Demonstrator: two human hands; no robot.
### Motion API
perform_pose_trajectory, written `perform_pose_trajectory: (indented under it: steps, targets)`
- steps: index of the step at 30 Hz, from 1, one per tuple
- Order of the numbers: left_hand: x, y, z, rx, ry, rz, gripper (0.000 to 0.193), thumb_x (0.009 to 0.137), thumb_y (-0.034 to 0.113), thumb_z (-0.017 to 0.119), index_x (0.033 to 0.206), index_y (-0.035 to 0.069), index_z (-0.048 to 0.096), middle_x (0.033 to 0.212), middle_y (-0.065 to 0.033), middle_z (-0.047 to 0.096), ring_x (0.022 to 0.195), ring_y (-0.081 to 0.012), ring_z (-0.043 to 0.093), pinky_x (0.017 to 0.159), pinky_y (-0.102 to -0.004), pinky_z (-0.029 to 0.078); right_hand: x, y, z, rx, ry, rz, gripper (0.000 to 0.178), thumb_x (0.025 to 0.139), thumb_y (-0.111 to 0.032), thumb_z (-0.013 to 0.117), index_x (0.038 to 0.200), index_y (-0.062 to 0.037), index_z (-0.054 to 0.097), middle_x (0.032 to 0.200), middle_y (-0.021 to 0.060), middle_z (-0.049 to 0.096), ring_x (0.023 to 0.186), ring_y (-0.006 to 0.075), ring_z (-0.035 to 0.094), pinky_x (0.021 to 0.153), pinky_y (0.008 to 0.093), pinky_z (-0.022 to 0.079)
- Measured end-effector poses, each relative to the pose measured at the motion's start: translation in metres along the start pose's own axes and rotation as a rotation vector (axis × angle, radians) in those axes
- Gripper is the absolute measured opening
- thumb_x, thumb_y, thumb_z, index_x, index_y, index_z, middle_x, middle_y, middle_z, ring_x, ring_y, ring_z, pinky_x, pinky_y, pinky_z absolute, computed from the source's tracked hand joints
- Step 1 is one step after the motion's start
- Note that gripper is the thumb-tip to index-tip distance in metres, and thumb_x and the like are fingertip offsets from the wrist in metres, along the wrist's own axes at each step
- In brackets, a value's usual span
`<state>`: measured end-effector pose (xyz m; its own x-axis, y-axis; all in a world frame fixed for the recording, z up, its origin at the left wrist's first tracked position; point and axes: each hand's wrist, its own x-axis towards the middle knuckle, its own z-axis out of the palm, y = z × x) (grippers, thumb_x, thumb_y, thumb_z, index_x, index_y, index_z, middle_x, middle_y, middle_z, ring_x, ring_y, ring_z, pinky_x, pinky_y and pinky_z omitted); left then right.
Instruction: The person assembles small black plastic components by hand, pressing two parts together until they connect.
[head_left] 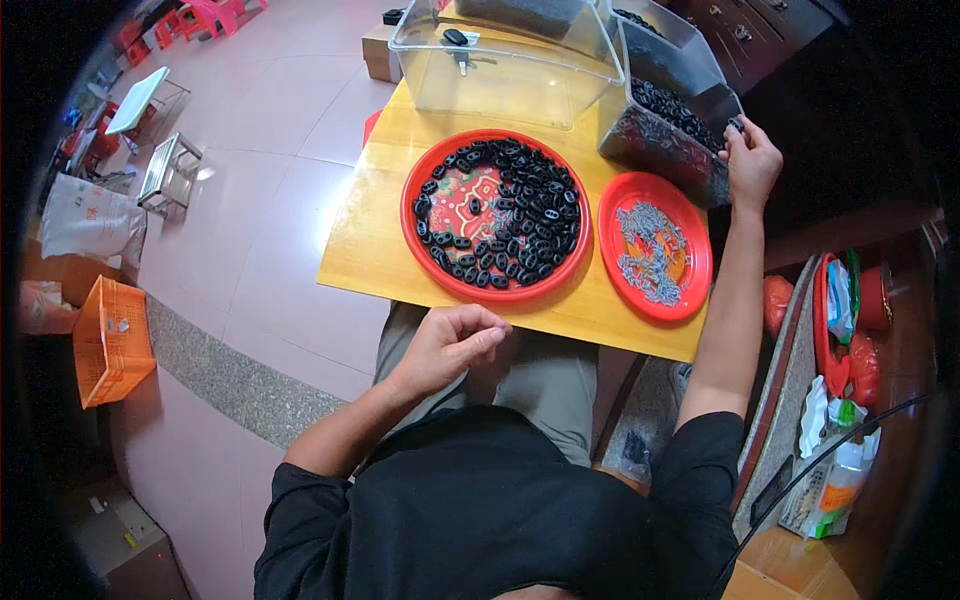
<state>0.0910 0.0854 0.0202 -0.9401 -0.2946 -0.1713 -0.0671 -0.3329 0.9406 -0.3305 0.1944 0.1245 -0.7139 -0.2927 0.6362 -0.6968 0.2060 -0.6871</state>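
Gripping a small black piece (737, 125) at the edge of the clear bin (668, 135) of black pieces, the right hand (752, 162) was outstretched. Left hand (450, 340) rested over the lap, fingers loosely curled; contents indiscernible. Large red plate (428, 275) held black pieces, small red plate (700, 250) grey ones.

You sit over a pale pink tiled floor (270, 110) crossed by a grey speckled strip (240, 385). An orange crate (110, 340) stands at nine o'clock, small metal stools (168, 170) at ten, red plastic stools (215, 15) at eleven, and dark wooden drawers (755, 30) at one.
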Motion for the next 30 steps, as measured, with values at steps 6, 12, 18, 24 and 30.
perform_pose_trajectory:
  steps: [6, 12, 18, 24, 30]
  targets:
    - [-0.004, -0.005, -0.012, 0.024, 0.062, -0.061, 0.015, 0.089, 0.014, 0.057, 0.093, -0.001, 0.061, 0.073, 0.0014, 0.058, 0.064, -0.0036, 0.052, 0.055, -0.0181, 0.042, -0.027, -0.029, 0.038, -0.106, 0.038, -0.127, 0.033, 0.083, -0.009, 0.059, 0.114, 0.0022, 0.057, 0.076, 0.0079, 0.064, 0.060, 0.0110, 0.059, 0.054, 0.0258, 0.049]
    - [0.002, -0.013, -0.011, 0.051, 0.055, -0.005, 0.015, 0.089, 0.012, 0.057, 0.092, -0.002, 0.061, 0.073, 0.0007, 0.059, 0.065, -0.0047, 0.053, 0.059, -0.0205, 0.045, -0.143, -0.077, 0.116, 0.022, -0.660, -0.545, 0.007, 0.076, -0.003, 0.062, 0.082, -0.0018, 0.062, 0.075, 0.0104, 0.059, 0.071, 0.0241, 0.059, 0.063, 0.0335, 0.048]
    - [-0.003, -0.007, -0.015, 0.169, 0.092, 0.081, 0.015, 0.088, 0.011, 0.057, 0.091, -0.003, 0.061, 0.072, -0.0008, 0.060, 0.064, -0.0051, 0.054, 0.058, -0.0210, 0.045, -0.168, -0.084, 0.157, -0.311, -0.827, -0.685, 0.008, 0.076, -0.011, 0.057, 0.071, -0.0048, 0.055, 0.072, 0.0106, 0.054, 0.072, 0.0289, 0.057, 0.060, 0.0405, 0.047]
    - [-0.004, -0.008, -0.026, 0.190, 0.115, 0.100, 0.015, 0.087, 0.012, 0.057, 0.091, -0.003, 0.061, 0.071, -0.0004, 0.060, 0.063, -0.0049, 0.054, 0.057, -0.0212, 0.045, -0.166, -0.089, 0.160, -0.286, -0.906, -0.648, 0.004, 0.073, -0.009, 0.058, 0.074, -0.0048, 0.057, 0.074, 0.0111, 0.057, 0.074, 0.0283, 0.059, 0.060, 0.0383, 0.048]
    - [0.006, 0.003, -0.034, 0.152, 0.152, 0.148, 0.014, 0.088, 0.012, 0.057, 0.091, -0.002, 0.062, 0.071, 0.0002, 0.058, 0.064, -0.0053, 0.053, 0.058, -0.0208, 0.044, -0.163, -0.071, 0.144, 0.333, -0.975, 0.171, 0.009, 0.080, -0.003, 0.062, 0.088, 0.0007, 0.062, 0.076, 0.0092, 0.065, 0.061, 0.0116, 0.060, 0.053, 0.0232, 0.050]
